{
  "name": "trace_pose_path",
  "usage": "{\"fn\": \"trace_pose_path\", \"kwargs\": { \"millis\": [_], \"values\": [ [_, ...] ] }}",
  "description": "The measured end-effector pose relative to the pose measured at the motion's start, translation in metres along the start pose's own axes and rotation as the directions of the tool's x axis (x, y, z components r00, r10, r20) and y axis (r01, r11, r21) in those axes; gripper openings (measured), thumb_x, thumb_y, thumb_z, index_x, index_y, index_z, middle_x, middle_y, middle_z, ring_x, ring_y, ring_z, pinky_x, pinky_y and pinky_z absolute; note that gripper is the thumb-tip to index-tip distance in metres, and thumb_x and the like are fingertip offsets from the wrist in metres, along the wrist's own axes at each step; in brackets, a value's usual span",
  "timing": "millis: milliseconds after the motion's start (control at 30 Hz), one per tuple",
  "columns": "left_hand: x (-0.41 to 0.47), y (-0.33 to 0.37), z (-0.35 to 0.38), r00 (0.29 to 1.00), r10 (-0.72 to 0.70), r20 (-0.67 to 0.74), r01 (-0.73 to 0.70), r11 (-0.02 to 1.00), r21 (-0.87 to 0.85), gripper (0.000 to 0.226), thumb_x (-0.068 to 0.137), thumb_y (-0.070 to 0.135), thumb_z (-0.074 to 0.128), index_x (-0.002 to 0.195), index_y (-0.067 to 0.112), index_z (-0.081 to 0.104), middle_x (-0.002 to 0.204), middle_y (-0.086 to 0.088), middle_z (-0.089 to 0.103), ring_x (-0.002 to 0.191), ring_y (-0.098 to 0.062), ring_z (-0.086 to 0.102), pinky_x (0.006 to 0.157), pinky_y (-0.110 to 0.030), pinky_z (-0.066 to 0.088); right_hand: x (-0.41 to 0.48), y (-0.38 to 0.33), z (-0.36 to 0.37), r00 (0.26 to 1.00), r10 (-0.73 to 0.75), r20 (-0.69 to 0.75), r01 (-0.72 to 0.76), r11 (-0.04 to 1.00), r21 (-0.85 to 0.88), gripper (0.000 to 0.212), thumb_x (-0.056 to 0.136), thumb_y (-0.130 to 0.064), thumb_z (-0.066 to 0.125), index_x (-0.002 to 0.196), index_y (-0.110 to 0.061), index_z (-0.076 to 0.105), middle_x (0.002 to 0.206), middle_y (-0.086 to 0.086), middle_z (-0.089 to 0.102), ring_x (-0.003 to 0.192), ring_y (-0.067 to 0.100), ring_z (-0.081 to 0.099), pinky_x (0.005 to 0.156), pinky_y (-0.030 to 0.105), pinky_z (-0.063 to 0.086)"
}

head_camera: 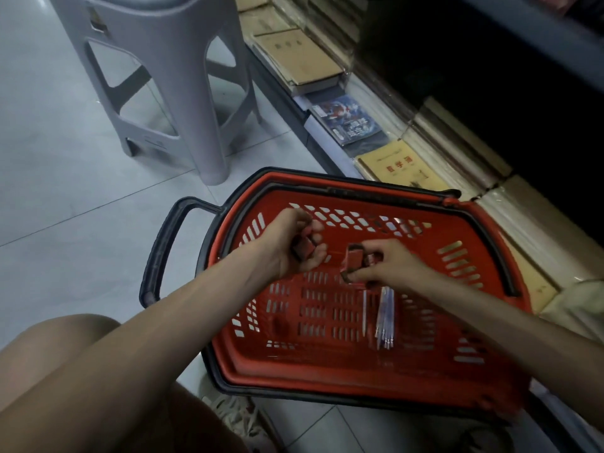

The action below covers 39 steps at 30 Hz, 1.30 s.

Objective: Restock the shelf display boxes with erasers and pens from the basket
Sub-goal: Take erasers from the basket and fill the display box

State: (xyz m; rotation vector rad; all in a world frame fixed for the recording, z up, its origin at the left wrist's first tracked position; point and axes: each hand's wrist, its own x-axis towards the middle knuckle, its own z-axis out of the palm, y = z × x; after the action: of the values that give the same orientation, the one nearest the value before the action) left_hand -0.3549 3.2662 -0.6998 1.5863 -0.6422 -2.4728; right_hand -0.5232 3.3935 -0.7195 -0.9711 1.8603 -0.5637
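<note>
A red plastic basket point(457, 322) with black handles sits on the floor in front of me. Both my hands are inside it. My left hand point(291, 246) curls its fingers round small red erasers point(304, 247). My right hand point(389, 261) pinches more red erasers point(353, 259) just above the basket floor. Several pens point(385, 317) lie side by side on the basket bottom, below my right hand.
A grey plastic stool point(170, 76) stands on the tiled floor to the upper left. A low shelf point(425, 152) along the right holds stacked brown exercise books and a blue-covered pack. My bare knee point(65, 338) is at lower left.
</note>
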Motion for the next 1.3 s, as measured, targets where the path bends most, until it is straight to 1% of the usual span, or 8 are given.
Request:
{"fn": "trace_pose_path", "kwargs": {
  "millis": [67, 167, 367, 500, 600, 867, 1133, 1300],
  "values": [
    [-0.004, -0.010, 0.005, 0.999, -0.034, 0.028, 0.035, 0.998, -0.044, 0.028, 0.096, 0.029, 0.050, 0.088, 0.007, 0.065, 0.078, -0.009, 0.055, 0.072, -0.022, 0.058, 0.082, -0.039, 0.055, -0.019, -0.022, -0.022, 0.997, -0.042, -0.068, 0.039, 0.998, -0.046, 0.025, 0.074, 0.000, 0.088, 0.095, -0.007, 0.078, 0.082, 0.008, 0.072, 0.061, 0.004, 0.065, 0.054, 0.017, 0.051],
    [-0.011, -0.022, 0.015, 0.989, -0.101, 0.104, 0.107, 0.993, -0.055, 0.035, 0.094, 0.035, 0.051, 0.100, 0.004, 0.067, 0.081, -0.013, 0.054, 0.076, -0.027, 0.057, 0.094, -0.049, 0.053, -0.042, -0.048, -0.042, 0.971, -0.185, -0.154, 0.155, 0.969, -0.190, 0.029, 0.070, -0.012, 0.092, 0.085, -0.032, 0.077, 0.086, 0.002, 0.076, 0.073, 0.014, 0.067, 0.067, 0.028, 0.053],
    [-0.046, -0.029, 0.050, 0.947, -0.137, 0.290, 0.141, 0.990, 0.006, 0.030, 0.088, 0.035, 0.054, 0.084, 0.006, 0.062, 0.088, -0.015, 0.054, 0.079, -0.032, 0.055, 0.086, -0.055, 0.056, -0.075, -0.079, -0.031, 0.905, -0.385, -0.182, 0.253, 0.829, -0.499, 0.026, 0.074, -0.011, 0.078, 0.069, -0.032, 0.063, 0.066, -0.009, 0.060, 0.067, 0.003, 0.057, 0.059, 0.031, 0.045],
    [-0.069, -0.039, 0.072, 0.967, -0.048, 0.251, 0.058, 0.998, -0.034, 0.019, 0.089, 0.030, 0.047, 0.080, 0.014, 0.054, 0.080, -0.009, 0.054, 0.076, -0.024, 0.055, 0.070, -0.038, 0.055, -0.097, -0.091, -0.021, 0.864, -0.477, -0.159, 0.231, 0.658, -0.717, 0.043, 0.080, 0.002, 0.062, 0.110, -0.028, 0.072, 0.098, -0.001, 0.063, 0.100, 0.025, 0.062, 0.077, 0.040, 0.053],
    [-0.083, -0.044, 0.083, 0.979, 0.007, 0.203, 0.009, 0.997, -0.079, 0.017, 0.088, 0.026, 0.048, 0.080, 0.014, 0.057, 0.081, -0.007, 0.057, 0.075, -0.022, 0.057, 0.068, -0.034, 0.054, -0.114, -0.097, -0.018, 0.850, -0.505, -0.149, 0.224, 0.602, -0.766, 0.056, 0.082, 0.004, 0.061, 0.128, -0.027, 0.066, 0.107, 0.002, 0.062, 0.108, 0.025, 0.057, 0.083, 0.042, 0.053],
    [-0.129, -0.056, 0.124, 0.971, 0.087, 0.221, -0.048, 0.983, -0.180, 0.025, 0.091, 0.023, 0.048, 0.073, 0.009, 0.059, 0.067, -0.008, 0.062, 0.065, -0.022, 0.060, 0.046, -0.030, 0.056, -0.159, -0.096, -0.049, 0.835, -0.499, -0.231, 0.241, 0.710, -0.662, 0.050, 0.076, 0.004, 0.065, 0.114, -0.030, 0.065, 0.099, -0.010, 0.049, 0.102, 0.017, 0.054, 0.081, 0.033, 0.049],
    [-0.180, -0.068, 0.156, 0.951, 0.101, 0.292, -0.063, 0.988, -0.138, 0.020, 0.091, 0.014, 0.046, 0.090, 0.005, 0.065, 0.069, -0.014, 0.070, 0.073, -0.027, 0.064, 0.062, -0.034, 0.057, -0.235, -0.101, -0.092, 0.809, -0.488, -0.328, 0.325, 0.836, -0.442, 0.049, 0.069, -0.002, 0.075, 0.113, -0.024, 0.069, 0.108, -0.002, 0.069, 0.100, 0.014, 0.064, 0.087, 0.039, 0.055],
    [-0.223, -0.083, 0.178, 0.942, 0.131, 0.310, -0.076, 0.980, -0.185, 0.031, 0.084, 0.007, 0.057, 0.113, -0.002, 0.064, 0.099, -0.026, 0.070, 0.088, -0.038, 0.070, 0.067, -0.047, 0.063, -0.284, -0.092, -0.113, 0.798, -0.436, -0.415, 0.397, 0.900, -0.182, 0.043, 0.083, 0.004, 0.073, 0.118, -0.021, 0.068, 0.112, 0.001, 0.071, 0.102, 0.011, 0.069, 0.089, 0.030, 0.058]
  ]
}}
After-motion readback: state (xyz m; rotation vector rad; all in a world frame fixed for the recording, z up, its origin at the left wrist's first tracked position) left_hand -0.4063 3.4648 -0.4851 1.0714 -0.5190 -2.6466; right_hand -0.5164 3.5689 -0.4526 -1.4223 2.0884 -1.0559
